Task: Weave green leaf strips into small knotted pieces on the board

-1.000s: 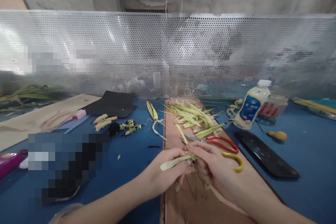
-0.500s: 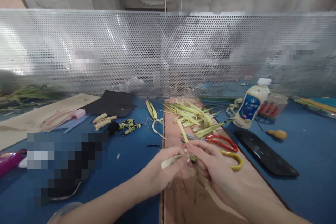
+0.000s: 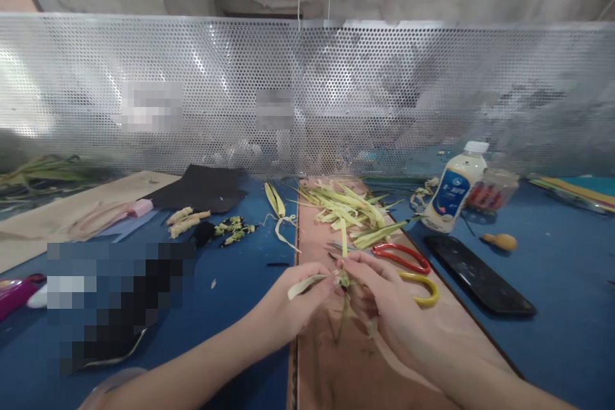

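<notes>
My left hand (image 3: 294, 306) and my right hand (image 3: 384, 307) meet over a brown board (image 3: 336, 365) and pinch a small knot of pale green leaf strips (image 3: 342, 282). One strip end (image 3: 302, 286) sticks out to the left over my left fingers. Another strip (image 3: 343, 240) rises from the knot toward the far side. Thin strands (image 3: 342, 323) hang down below the knot. Both hands are closed on the strips.
A pile of cut leaf strips (image 3: 348, 208) lies at the board's far end. Red and yellow handled scissors (image 3: 406, 266) lie right of my hands. A white bottle (image 3: 449, 189), a black tray (image 3: 478, 272), small woven pieces (image 3: 211, 227) and a perforated metal screen (image 3: 307, 96) surround the blue table (image 3: 230, 307).
The upright strip has swung from leaning left to almost straight up. My hands have shifted slightly, with the left strip end shorter over my fingers.
</notes>
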`<state>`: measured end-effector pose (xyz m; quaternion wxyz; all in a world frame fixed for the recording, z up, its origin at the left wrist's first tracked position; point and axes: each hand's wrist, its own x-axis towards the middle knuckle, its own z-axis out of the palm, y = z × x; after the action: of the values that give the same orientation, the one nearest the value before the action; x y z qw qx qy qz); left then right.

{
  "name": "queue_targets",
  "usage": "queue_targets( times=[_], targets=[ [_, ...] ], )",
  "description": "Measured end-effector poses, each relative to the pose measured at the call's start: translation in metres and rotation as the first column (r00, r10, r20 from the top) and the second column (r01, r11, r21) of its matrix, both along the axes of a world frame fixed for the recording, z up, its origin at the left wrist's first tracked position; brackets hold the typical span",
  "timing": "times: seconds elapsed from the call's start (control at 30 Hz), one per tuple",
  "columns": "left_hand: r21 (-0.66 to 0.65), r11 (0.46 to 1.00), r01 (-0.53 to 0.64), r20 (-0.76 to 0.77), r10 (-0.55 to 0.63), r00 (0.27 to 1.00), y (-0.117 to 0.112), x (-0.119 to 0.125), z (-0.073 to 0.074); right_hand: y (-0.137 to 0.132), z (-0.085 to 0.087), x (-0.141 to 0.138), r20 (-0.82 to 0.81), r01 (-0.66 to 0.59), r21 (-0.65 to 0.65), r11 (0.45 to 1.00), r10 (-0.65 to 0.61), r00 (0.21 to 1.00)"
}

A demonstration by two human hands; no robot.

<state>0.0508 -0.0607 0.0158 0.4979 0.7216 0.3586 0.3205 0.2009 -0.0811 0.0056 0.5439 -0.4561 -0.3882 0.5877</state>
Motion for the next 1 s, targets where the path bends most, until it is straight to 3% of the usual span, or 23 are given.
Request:
queue_targets(
  times=[0.23, 0.4, 0.53, 0.77, 1.0],
  targets=[
    [-0.096, 0.993, -0.064, -0.008, 0.064, 0.998, 0.003, 0.000, 0.000, 0.010, 0.001, 0.007, 0.000, -0.126, 0.017, 0.992, 0.126, 0.992],
    [-0.079, 0.996, -0.049, 0.020, 0.051, 0.998, 0.004, 0.001, 0.000, 0.014, -0.002, 0.012, 0.021, -0.280, 0.127, 0.952, 0.280, 0.960],
    [-0.079, 0.997, -0.004, 0.021, 0.006, 1.000, 0.003, 0.000, -0.001, 0.013, -0.002, 0.014, 0.107, -0.296, 0.169, 0.940, 0.281, 0.954],
    [0.032, 0.999, 0.002, 0.030, -0.003, 1.000, 0.002, -0.001, 0.000, 0.016, -0.003, 0.013, 0.184, -0.294, 0.119, 0.948, 0.270, 0.945],
    [-0.035, 0.999, -0.028, 0.049, 0.029, 0.998, 0.001, 0.000, -0.001, 0.019, -0.012, 0.010, 0.247, -0.277, 0.131, 0.952, 0.239, 0.939]
  ],
)
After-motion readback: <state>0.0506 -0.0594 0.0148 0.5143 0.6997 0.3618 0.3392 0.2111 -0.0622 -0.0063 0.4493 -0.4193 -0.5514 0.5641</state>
